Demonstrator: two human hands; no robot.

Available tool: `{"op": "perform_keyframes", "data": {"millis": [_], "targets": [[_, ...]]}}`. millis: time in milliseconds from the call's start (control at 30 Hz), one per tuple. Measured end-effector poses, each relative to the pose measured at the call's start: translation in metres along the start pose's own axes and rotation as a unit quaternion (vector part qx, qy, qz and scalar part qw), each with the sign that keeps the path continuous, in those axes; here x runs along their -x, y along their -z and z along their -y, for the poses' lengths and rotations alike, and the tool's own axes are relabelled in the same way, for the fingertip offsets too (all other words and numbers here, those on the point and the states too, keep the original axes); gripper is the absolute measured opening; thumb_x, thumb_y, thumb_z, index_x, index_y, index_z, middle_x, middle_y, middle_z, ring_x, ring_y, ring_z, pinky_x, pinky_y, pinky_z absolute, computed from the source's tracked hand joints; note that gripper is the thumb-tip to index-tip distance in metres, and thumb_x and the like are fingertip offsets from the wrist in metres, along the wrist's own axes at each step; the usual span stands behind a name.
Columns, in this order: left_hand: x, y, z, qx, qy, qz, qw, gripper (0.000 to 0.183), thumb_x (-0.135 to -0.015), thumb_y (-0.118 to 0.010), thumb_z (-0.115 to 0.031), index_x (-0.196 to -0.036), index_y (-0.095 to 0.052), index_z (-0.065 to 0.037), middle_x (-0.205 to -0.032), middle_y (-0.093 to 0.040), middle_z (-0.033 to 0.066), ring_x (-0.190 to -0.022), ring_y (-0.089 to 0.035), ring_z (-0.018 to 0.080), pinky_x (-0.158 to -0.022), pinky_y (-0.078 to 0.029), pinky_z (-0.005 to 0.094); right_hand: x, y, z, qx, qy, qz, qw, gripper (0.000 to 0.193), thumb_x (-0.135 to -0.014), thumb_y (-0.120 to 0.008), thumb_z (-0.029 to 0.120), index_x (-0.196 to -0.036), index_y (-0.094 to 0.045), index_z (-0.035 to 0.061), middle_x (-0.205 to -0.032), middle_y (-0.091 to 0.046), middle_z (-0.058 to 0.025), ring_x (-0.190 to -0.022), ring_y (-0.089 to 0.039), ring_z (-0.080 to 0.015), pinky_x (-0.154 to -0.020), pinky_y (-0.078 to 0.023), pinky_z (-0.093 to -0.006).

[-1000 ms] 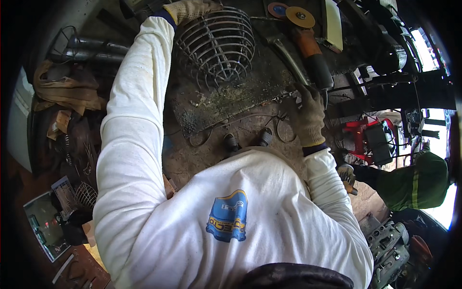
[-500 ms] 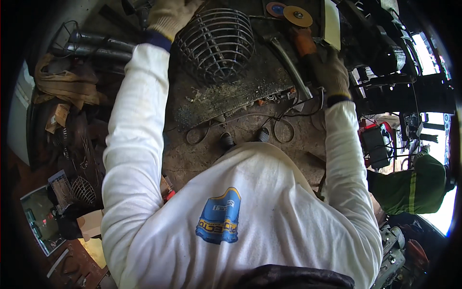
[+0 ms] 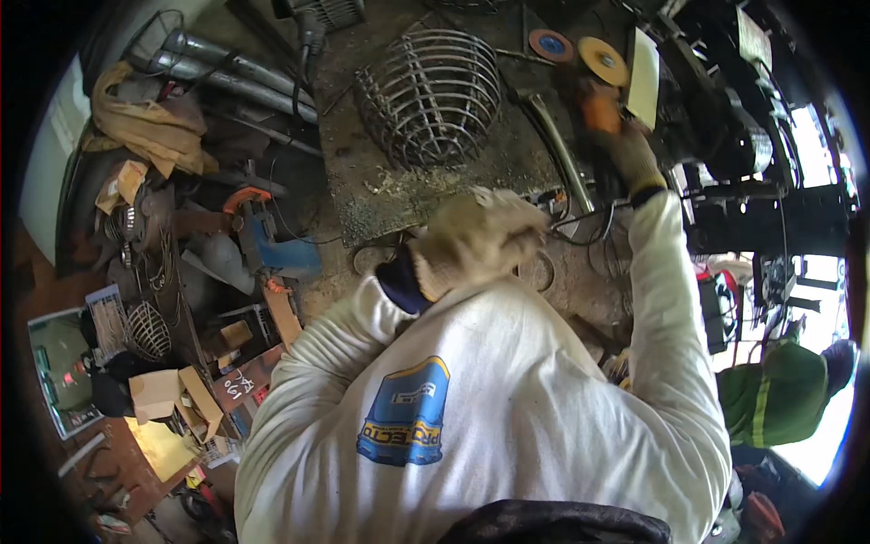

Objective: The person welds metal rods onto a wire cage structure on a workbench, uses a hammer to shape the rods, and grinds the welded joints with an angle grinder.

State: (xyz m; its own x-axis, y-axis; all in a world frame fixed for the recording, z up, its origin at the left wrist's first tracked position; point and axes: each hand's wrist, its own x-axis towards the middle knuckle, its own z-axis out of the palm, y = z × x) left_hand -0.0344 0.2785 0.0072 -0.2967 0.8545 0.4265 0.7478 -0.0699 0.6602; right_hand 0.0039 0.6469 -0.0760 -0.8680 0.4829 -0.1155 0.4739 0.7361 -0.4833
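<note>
A rounded basket-like cage of bent metal rods [image 3: 435,95] lies on the dark, gritty work table [image 3: 362,195]. My left hand [image 3: 480,238], in a knitted work glove, is in front of my body near the table's front edge, apart from the cage. Motion smears its fingers, so their pose is unclear. At the table's right side my gloved right hand [image 3: 634,159] is closed round the rear of an orange angle grinder [image 3: 601,111]. A tan disc [image 3: 603,61] shows at the grinder's far end.
A blue and red disc [image 3: 551,45] lies beyond the cage. Right of it are a metal bar [image 3: 553,145] and a pale flat piece [image 3: 643,77]. Steel tubes [image 3: 245,77], a tan cloth [image 3: 149,122] and cardboard boxes [image 3: 172,394] crowd the left. A person in green [image 3: 779,399] is at right.
My left hand has left the far left side of the cage and swung back toward my body. My right hand stays on the grinder. The view has shifted a little.
</note>
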Motion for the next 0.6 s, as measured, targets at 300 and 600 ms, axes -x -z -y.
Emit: {"op": "perform_keyframes", "data": {"millis": [300, 600], "targets": [[-0.05, -0.065, -0.038, -0.1, 0.11, -0.014, 0.989, 0.07, -0.085, -0.064, -0.058, -0.125, -0.052, -0.001, -0.097, -0.063, 0.0184, -0.083, -0.063, 0.0324, -0.073, -0.05, 0.048, 0.158, 0.057, 0.141, -0.462, -0.09, -0.177, 0.865, 0.042, -0.083, -0.075, 0.022, -0.114, -0.059, -0.0011, -0.095, -0.067, -0.009, -0.076, -0.064, -0.0164, -0.071, -0.052, -0.0295], [-0.054, -0.064, -0.005, 0.586, 0.092, 0.182, 0.785, 0.067, -0.078, -0.076, -0.048, -0.122, -0.055, -0.002, -0.105, -0.063, 0.0135, -0.091, -0.063, 0.0218, -0.079, -0.052, 0.0404, 0.178, 0.034, 0.13, -0.786, 0.041, -0.024, 0.616, 0.069, -0.087, -0.069, 0.037, -0.136, -0.043, -0.0037, -0.124, -0.06, -0.0238, -0.11, -0.062, -0.0375, -0.098, -0.051, -0.0489]]}}
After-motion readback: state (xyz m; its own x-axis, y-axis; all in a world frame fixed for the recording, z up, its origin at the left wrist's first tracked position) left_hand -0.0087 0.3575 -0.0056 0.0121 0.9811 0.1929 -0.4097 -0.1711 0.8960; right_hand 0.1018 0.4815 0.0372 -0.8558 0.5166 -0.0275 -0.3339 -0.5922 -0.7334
